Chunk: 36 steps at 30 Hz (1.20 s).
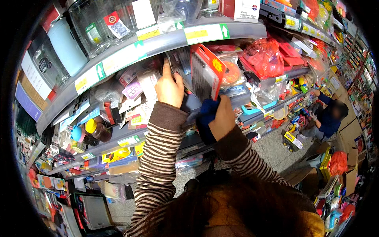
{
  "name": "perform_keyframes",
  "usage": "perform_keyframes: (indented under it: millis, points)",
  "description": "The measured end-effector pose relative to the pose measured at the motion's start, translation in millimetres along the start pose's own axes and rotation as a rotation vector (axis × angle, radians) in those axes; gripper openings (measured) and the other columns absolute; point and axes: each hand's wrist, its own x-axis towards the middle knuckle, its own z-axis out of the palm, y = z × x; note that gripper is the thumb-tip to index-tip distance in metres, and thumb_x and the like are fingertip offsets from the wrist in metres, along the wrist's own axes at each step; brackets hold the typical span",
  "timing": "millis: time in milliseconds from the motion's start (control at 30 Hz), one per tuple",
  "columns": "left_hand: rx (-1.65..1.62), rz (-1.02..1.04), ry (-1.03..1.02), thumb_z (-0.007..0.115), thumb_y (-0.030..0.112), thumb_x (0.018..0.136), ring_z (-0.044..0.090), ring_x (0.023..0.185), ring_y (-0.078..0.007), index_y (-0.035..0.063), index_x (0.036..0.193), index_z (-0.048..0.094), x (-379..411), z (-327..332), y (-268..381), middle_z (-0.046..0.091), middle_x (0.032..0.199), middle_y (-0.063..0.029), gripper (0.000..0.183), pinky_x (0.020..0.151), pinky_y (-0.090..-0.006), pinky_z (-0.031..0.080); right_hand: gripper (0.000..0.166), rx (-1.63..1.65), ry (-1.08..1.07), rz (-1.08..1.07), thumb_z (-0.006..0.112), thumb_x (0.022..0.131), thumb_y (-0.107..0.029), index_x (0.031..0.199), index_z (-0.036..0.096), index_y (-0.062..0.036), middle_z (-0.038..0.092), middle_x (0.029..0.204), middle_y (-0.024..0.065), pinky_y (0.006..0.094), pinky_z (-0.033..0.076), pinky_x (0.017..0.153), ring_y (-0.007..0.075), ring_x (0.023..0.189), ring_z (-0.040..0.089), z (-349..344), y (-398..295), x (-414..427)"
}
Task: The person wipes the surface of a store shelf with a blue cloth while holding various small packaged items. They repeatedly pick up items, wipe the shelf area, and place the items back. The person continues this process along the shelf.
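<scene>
My left hand [170,90] reaches in under the upper shelf, its index finger stretched along the edge of a thin upright packet [175,63]. Whether it grips that packet is hard to tell. In my right hand [223,118] is a bunched dark blue cloth [208,118], held at the shelf's front edge. Just above the cloth stands a red-edged package [206,72] with a dark striped front and a yellow starburst. Carded small goods [133,90] lie loosely piled to the left of my left hand. A spool of orange ribbon [231,73] sits right of the red-edged package.
The upper shelf's price rail [165,41] overhangs both hands. Glass jars [97,26] and a light blue flask [65,46] stand above. Lower left are yellow-capped [97,130] bottles. At right, a person [328,117] crouches in the aisle near open cardboard boxes [351,166].
</scene>
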Motion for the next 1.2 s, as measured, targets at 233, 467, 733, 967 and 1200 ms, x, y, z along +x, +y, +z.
perform_keyframes:
  millis: [233, 467, 733, 967, 1200]
  points:
    - [-0.005, 0.046, 0.019, 0.054, 0.010, 0.079, 0.059, 0.056, -0.0390, -0.0008, 0.124, 0.046, 0, 0, 3, 0.058, 0.061, -0.0230, 0.047, 0.053, -0.0458, 0.047, 0.040, -0.036, 0.084, -0.030, 0.057, 0.065, 0.004, 0.102, 0.041, 0.0037, 0.048, 0.095, 0.0269, 0.0467, 0.042, 0.077, 0.0464, 0.093, 0.048, 40, 7, 40]
    - [0.000, 0.062, -0.065, 0.056, 0.010, 0.080, 0.060, 0.059, -0.0340, 0.0008, 0.125, 0.046, 6, 11, 19, 0.060, 0.065, -0.0155, 0.047, 0.056, -0.0415, 0.048, 0.037, -0.072, 0.161, 0.001, 0.055, 0.060, 0.011, 0.094, 0.041, 0.0040, 0.048, 0.090, 0.0254, 0.0463, 0.043, 0.077, 0.0436, 0.090, 0.048, 65, 12, 71]
    - [0.167, 0.072, -0.268, 0.058, 0.023, 0.078, 0.062, 0.071, -0.0415, 0.0016, 0.121, 0.048, 23, 19, 36, 0.063, 0.077, -0.0242, 0.049, 0.066, -0.0485, 0.050, 0.037, 0.038, 0.016, -0.106, 0.054, 0.061, 0.010, 0.096, 0.042, 0.0037, 0.049, 0.096, 0.0247, 0.0475, 0.042, 0.079, 0.0458, 0.095, 0.047, 37, 6, 50]
    - [-0.056, 0.036, -0.561, 0.070, 0.042, 0.069, 0.059, 0.096, -0.0397, -0.0009, 0.125, 0.045, 44, 19, 11, 0.061, 0.101, -0.0271, 0.074, 0.085, -0.0415, 0.047, 0.059, 0.082, -0.031, -0.123, 0.051, 0.063, 0.014, 0.121, 0.043, 0.0071, 0.048, 0.120, 0.0244, 0.0373, 0.038, 0.097, 0.0400, 0.114, 0.046, -8, 21, 9]
    - [0.095, 0.066, -0.785, 0.080, 0.038, 0.054, 0.061, 0.094, -0.0374, -0.0156, 0.128, 0.029, 31, 13, 31, 0.059, 0.093, -0.0337, 0.105, 0.083, -0.0371, 0.048, 0.053, 0.121, -0.048, -0.119, 0.063, 0.069, 0.004, 0.119, 0.046, 0.0063, 0.051, 0.114, 0.0211, 0.0352, 0.042, 0.090, 0.0366, 0.106, 0.052, -30, 53, -7]
